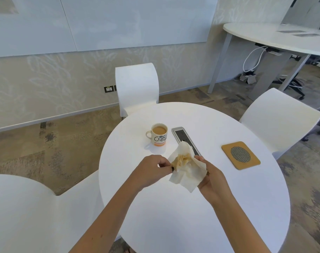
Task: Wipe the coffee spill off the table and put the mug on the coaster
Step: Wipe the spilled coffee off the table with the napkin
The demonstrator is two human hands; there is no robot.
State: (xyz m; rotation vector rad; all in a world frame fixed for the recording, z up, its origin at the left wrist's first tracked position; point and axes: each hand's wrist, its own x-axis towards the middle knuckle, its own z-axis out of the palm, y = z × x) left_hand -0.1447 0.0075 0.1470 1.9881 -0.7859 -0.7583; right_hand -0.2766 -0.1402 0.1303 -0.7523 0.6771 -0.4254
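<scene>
Pinching stained tissue (187, 168) between left hand (152, 170) fingers (163, 164), right hand (213, 181) fingers (201, 158)

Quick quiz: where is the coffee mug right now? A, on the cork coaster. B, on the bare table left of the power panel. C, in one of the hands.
B: the mug stands on the bare table left of the power panel, while the coaster lies empty.
</scene>
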